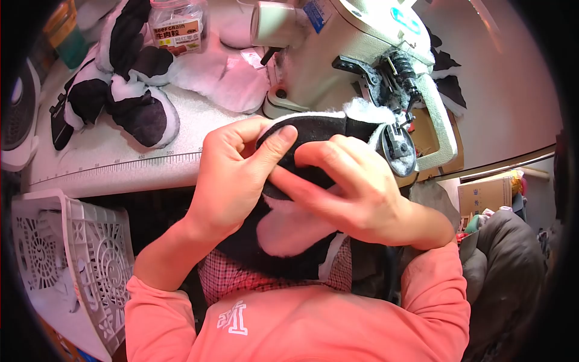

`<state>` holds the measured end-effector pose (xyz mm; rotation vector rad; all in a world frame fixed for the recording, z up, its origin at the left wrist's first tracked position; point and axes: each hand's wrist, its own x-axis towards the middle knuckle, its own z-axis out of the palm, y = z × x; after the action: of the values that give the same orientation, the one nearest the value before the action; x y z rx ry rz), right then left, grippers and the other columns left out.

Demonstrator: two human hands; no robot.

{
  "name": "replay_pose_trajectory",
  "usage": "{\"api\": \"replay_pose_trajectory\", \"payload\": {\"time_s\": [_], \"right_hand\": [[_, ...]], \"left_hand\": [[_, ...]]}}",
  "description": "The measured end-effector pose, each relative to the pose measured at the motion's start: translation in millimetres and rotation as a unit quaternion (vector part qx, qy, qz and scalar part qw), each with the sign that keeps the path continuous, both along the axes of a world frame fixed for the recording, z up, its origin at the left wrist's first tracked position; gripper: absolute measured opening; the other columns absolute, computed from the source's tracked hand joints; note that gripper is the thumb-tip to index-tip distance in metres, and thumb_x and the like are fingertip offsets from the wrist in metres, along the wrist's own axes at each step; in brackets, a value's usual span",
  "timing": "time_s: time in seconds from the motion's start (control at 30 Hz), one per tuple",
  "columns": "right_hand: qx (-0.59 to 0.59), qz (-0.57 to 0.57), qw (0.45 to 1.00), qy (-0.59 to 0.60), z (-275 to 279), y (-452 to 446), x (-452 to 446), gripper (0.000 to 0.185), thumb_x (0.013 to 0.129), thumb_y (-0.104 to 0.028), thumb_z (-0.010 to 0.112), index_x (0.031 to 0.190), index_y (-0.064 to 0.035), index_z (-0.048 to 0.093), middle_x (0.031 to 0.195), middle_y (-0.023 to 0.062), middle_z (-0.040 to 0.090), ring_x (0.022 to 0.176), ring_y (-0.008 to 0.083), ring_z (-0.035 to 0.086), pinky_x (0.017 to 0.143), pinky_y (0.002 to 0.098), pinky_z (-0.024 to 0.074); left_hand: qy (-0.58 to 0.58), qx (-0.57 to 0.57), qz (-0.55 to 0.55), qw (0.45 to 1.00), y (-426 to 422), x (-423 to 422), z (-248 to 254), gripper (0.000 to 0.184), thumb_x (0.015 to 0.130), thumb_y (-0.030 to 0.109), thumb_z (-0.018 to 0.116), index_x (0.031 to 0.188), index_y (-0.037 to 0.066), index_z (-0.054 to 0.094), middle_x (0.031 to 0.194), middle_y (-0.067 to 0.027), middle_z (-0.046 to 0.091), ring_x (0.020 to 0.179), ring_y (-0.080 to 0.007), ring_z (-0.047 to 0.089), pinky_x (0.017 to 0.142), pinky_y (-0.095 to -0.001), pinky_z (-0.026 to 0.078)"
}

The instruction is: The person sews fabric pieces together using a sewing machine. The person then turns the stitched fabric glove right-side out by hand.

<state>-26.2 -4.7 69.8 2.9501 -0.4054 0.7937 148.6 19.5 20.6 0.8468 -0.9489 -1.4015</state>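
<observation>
My left hand (232, 169) pinches the edge of a black fabric piece with white fleece lining (322, 125), its thumb lying on the black side. My right hand (356, 190) is curled over the same piece, fingers bent against the fabric; some fingertips are hidden. The far right end of the piece reaches the round metal disc (399, 148) of a sewing machine (332, 66). Whether the fabric is clamped there, I cannot tell. More of the black and white fleece material (295, 229) hangs over the lap below my hands.
Several black and white fleece pieces (145, 114) lie on the table (114, 163) at the left, beside a clear plastic jar (179, 27). A ruler scale (139, 161) runs along the front edge. A white plastic basket (90, 265) stands lower left, a cardboard box (485, 196) at right.
</observation>
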Motion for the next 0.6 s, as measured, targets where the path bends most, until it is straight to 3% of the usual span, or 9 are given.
{"api": "replay_pose_trajectory", "payload": {"time_s": [0.07,0.1,0.17,0.23,0.3,0.33,0.43,0.47,0.6], "right_hand": [[-0.006,0.014,0.999,-0.033,4.3,-6.2,-1.4,0.043,0.07,-0.009,0.068,0.111,0.0029,0.064,0.097,0.0123,0.056,0.079,0.0266,0.059,0.063,0.0349,0.0489],[0.049,-0.039,0.995,-0.071,10.1,0.5,-2.1,0.046,0.063,0.008,0.065,0.108,0.0035,0.069,0.097,0.0139,0.059,0.077,0.0268,0.062,0.064,0.0343,0.0515],[0.12,-0.084,0.988,-0.054,19.1,7.6,-4.3,0.043,0.063,0.01,0.062,0.105,0.0046,0.067,0.094,0.0148,0.059,0.076,0.0273,0.061,0.063,0.0333,0.0509],[0.091,-0.069,0.993,-0.042,19.1,4.9,-4.7,0.035,0.064,0.01,0.061,0.099,0.0043,0.066,0.089,0.0148,0.058,0.074,0.027,0.061,0.062,0.0327,0.0503],[0.166,-0.059,0.984,-0.035,25.7,5.6,-2.9,0.032,0.066,0.009,0.063,0.097,0.0031,0.067,0.085,0.014,0.058,0.072,0.0268,0.061,0.061,0.0322,0.0497],[0.194,-0.061,0.978,-0.048,28.2,4.6,-2.6,0.021,0.072,0.005,0.067,0.093,0.002,0.067,0.08,0.0122,0.057,0.068,0.0254,0.059,0.059,0.0317,0.0475],[0.218,-0.071,0.973,-0.042,33.6,-1.8,0.1,0.012,0.077,-0.001,0.071,0.087,0.0017,0.065,0.075,0.01,0.054,0.063,0.025,0.055,0.055,0.032,0.0433],[0.212,-0.072,0.973,-0.049,34.1,-3.9,2.8,0.015,0.079,-0.005,0.073,0.08,0.0017,0.06,0.069,0.0094,0.049,0.058,0.0253,0.05,0.051,0.0336,0.0374],[0.232,-0.067,0.97,-0.034,41.3,-6.9,7.3,0.018,0.079,-0.003,0.072,0.074,0.0017,0.055,0.067,0.0098,0.044,0.056,0.0257,0.046,0.05,0.0345,0.0341]], "left_hand": [[-0.004,-0.02,0.05,0.999,2.5,0.8,3.6,0.016,0.097,0.015,0.065,0.09,0.0,0.067,0.078,0.0043,0.062,0.069,-0.0002,0.049,0.059,-0.0195,0.042],[-0.004,-0.02,0.05,0.999,2.8,0.3,2.8,0.016,0.097,0.015,0.065,0.09,0.0,0.067,0.078,0.0043,0.062,0.069,-0.0002,0.049,0.059,-0.0195,0.042],[0.0,-0.03,0.062,0.998,3.1,-2.0,0.3,0.017,0.096,0.015,0.065,0.088,0.0,0.067,0.076,0.0052,0.06,0.069,-0.0001,0.048,0.06,-0.0192,0.041],[0.0,-0.037,0.07,0.997,4.4,-4.1,2.3,0.019,0.096,0.016,0.067,0.086,0.0,0.065,0.075,0.0064,0.058,0.068,-0.0001,0.046,0.06,-0.0189,0.04],[-0.009,-0.018,0.068,0.997,8.1,-3.2,7.0,0.014,0.095,0.01,0.066,0.089,-0.002,0.066,0.077,0.0042,0.059,0.071,-0.0018,0.047,0.062,-0.0194,0.041],[-0.009,-0.018,0.068,0.997,11.0,-2.5,8.7,0.014,0.095,0.01,0.066,0.089,-0.002,0.066,0.077,0.0042,0.059,0.071,-0.0018,0.047,0.062,-0.0194,0.041],[-0.093,-0.091,0.097,0.987,18.8,-1.8,11.4,0.007,0.093,0.002,0.063,0.092,-0.004,0.066,0.08,0.0006,0.057,0.074,-0.0043,0.048,0.064,-0.0199,0.04],[-0.107,-0.126,0.107,0.98,20.2,-2.4,11.9,0.006,0.093,-0.002,0.061,0.093,-0.005,0.066,0.081,-0.0009,0.056,0.074,-0.0057,0.048,0.064,-0.0203,0.04],[-0.132,-0.177,0.139,0.965,19.7,-5.2,9.5,0.008,0.094,-0.003,0.057,0.094,-0.006,0.064,0.079,-0.0026,0.05,0.069,-0.0085,0.045,0.06,-0.0224,0.037]]}}
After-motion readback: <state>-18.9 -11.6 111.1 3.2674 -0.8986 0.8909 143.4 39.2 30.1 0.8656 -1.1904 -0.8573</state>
